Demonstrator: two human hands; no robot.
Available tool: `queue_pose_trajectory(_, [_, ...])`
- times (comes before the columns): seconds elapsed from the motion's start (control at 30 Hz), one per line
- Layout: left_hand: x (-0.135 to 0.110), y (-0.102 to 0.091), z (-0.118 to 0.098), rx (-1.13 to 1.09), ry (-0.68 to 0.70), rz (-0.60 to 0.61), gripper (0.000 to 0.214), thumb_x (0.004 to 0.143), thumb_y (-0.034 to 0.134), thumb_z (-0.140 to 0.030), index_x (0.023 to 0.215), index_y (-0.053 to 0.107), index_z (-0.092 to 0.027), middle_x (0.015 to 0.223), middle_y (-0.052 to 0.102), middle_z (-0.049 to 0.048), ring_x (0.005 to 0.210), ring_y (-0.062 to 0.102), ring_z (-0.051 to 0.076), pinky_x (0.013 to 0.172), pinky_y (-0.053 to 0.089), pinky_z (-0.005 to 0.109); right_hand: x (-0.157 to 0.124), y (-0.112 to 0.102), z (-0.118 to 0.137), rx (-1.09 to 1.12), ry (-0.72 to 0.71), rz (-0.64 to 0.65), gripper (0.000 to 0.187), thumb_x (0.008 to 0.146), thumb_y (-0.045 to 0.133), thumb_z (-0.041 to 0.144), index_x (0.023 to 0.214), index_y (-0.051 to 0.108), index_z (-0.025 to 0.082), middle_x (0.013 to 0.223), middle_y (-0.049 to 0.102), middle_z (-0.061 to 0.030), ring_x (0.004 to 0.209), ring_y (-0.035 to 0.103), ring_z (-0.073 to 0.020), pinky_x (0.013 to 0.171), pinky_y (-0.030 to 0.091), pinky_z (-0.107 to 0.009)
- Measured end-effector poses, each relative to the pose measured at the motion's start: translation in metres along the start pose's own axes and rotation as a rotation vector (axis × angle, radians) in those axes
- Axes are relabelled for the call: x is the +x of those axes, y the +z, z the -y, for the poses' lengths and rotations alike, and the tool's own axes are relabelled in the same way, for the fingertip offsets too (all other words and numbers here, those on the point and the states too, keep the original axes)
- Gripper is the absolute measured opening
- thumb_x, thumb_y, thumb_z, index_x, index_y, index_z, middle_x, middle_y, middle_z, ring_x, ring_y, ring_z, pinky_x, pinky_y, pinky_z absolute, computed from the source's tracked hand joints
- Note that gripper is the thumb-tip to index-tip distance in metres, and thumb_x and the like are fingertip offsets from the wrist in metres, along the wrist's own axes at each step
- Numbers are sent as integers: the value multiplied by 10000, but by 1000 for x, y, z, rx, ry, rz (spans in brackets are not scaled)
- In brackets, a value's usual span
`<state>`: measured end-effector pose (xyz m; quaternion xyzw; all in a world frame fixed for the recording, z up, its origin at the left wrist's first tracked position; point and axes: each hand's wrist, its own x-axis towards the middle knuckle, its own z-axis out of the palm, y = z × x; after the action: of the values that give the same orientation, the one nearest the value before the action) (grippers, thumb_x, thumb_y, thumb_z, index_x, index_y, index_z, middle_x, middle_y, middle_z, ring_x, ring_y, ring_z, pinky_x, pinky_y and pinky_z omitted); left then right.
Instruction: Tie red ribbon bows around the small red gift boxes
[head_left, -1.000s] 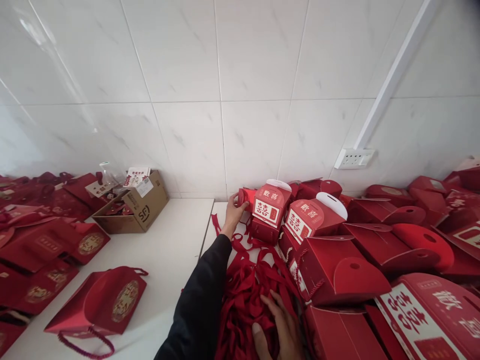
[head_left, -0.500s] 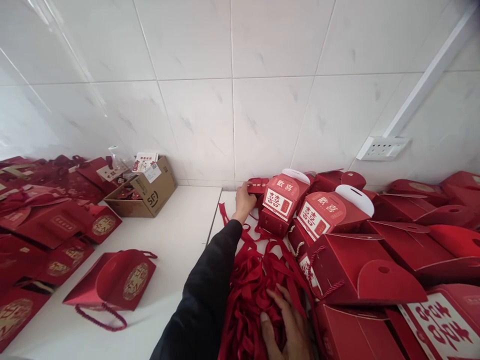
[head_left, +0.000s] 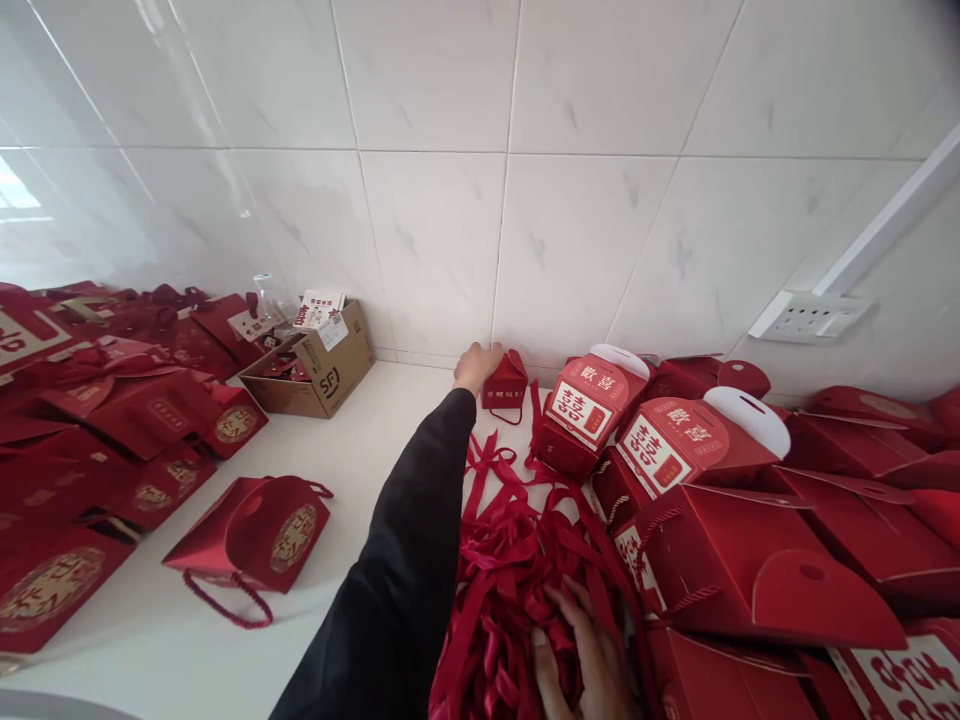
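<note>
Sitting at back of counter (head_left: 360,470), touching tiled wall (head_left: 570,230): small red box (head_left: 504,382), peaked top, thin loop hanging in front. Left grip (head_left: 476,365), arm in black sleeve (head_left: 405,560) stretched forward, clenched on box's left side. Right grip (head_left: 592,660) released, fingers spread on red ribbon pile (head_left: 510,560). Printed red boxes (head_left: 592,410) crowd just right; cardboard carton (head_left: 315,365) off left.

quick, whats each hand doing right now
Left hand: closed on the small red box at the wall.
Right hand: open, fingers spread on the red ribbons.
</note>
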<state>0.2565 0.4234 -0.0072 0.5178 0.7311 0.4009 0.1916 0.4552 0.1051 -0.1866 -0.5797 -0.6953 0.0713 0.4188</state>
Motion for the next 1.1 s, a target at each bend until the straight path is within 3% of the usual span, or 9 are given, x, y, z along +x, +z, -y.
queue_pose_trajectory(0.13, [-50,20,10,-5,222,-8,416,994,645,-366,1364,591,-186,1439,575,128,1267,601,289,1054,527,534,-1,1,-6,-8,-18,-5,419,1068,420,519,1280,647,237,1381,667,-142,1209,674,-341,941,580,-504])
queue_pose_trajectory(0.27, [-95,54,25,2,465,255,249,999,645,-332,1191,679,-175,1247,686,91,1102,677,218,974,580,447,2,-4,-11,-18,-94,32,402,1066,451,516,1280,638,231,1354,678,-149,1189,680,-332,907,583,-481])
queue_pose_trajectory(0.37, [-104,70,33,8,548,373,242,1011,629,-332,1187,679,-175,1235,693,89,1071,689,208,945,595,423,3,-8,-11,-8,-72,47,429,1072,435,534,1276,635,213,1364,667,-166,1201,670,-331,920,570,-483])
queue_pose_trajectory(0.47, [-98,74,39,47,613,442,283,1008,632,-333,1244,659,-179,1272,679,98,1098,684,219,956,592,438,4,-9,-9,-8,-29,63,486,1064,415,581,1249,657,202,1360,670,-173,1205,664,-346,931,563,-501])
queue_pose_trajectory(0.67, [-101,63,52,216,706,507,281,992,656,-334,1214,668,-162,1262,680,98,1144,669,239,997,568,478,4,-11,-15,-32,20,80,520,1054,415,600,1227,699,200,1363,683,-172,1208,675,-354,936,582,-502])
queue_pose_trajectory(0.8, [-123,40,64,328,699,506,258,995,651,-330,1187,677,-160,1265,679,98,1159,662,240,1006,562,480,8,-18,-24,-49,-89,171,417,1038,522,517,1265,699,215,1355,700,-156,1191,700,-339,897,622,-472])
queue_pose_trajectory(0.97, [-155,6,83,443,600,489,265,991,658,-321,1199,670,-157,1251,679,93,1134,669,236,980,575,468,12,-23,-6,4,-5,148,437,1042,481,539,1247,689,215,1334,704,-160,1199,684,-363,916,607,-544])
queue_pose_trajectory(1.1, [-166,-5,87,486,419,395,362,997,648,-350,1306,620,-163,1276,664,105,1113,677,241,955,588,469,13,-25,10,99,84,155,474,1024,461,593,1214,686,221,1314,707,-159,1208,659,-384,979,548,-626])
